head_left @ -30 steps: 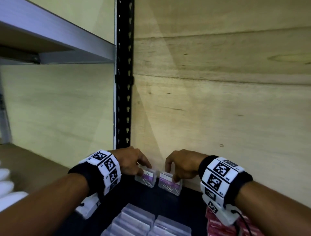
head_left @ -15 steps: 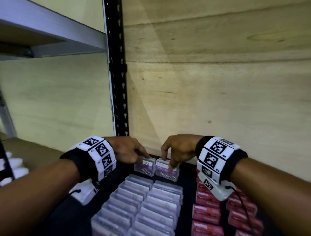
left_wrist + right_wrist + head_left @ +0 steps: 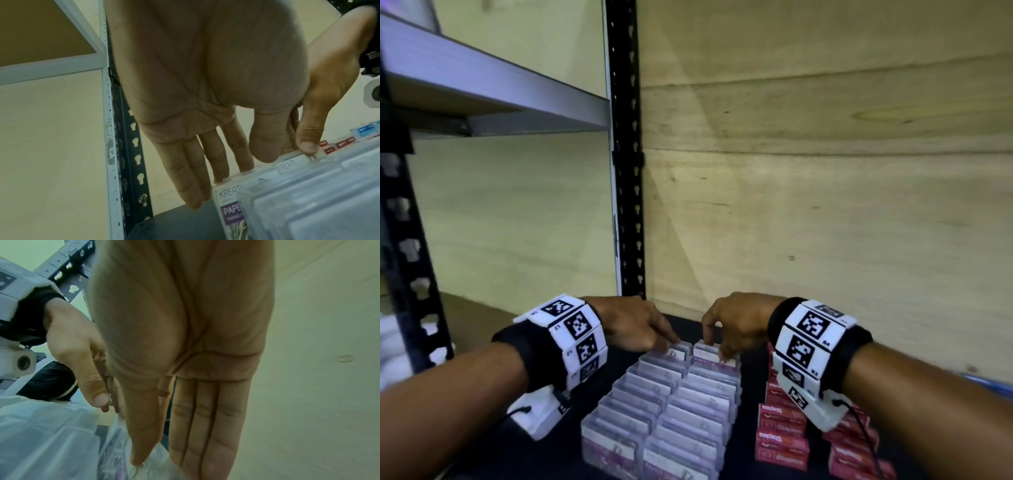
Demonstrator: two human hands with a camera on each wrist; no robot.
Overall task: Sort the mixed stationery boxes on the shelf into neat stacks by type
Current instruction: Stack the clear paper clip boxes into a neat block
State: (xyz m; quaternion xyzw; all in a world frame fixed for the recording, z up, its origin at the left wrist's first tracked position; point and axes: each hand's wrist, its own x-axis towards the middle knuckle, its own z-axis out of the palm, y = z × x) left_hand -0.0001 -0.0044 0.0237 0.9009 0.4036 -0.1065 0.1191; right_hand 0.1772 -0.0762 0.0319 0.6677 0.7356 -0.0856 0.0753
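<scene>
Two rows of clear paper clip boxes (image 3: 664,411) run down the dark shelf (image 3: 544,455). My left hand (image 3: 671,344) pinches the far box of the left row (image 3: 677,354), thumb in front and straight fingers behind; the left wrist view shows its KREATI label (image 3: 230,193). My right hand (image 3: 717,349) pinches the far box of the right row (image 3: 709,354) the same way; in the right wrist view the thumb lies across the clear box (image 3: 115,443). Both boxes stand against their rows. Red staples boxes (image 3: 782,431) are stacked to the right.
A black slotted upright (image 3: 625,171) stands just behind my left hand, and a plywood back wall (image 3: 825,222) lies close behind both hands. A grey upper shelf (image 3: 482,85) juts out at the left. Blue boxes (image 3: 366,130) sit beyond the red ones.
Both hands have drawn their two boxes toward me, from a gap at the back of the shelf up against the far ends of the two rows. The head camera has tilted down.
</scene>
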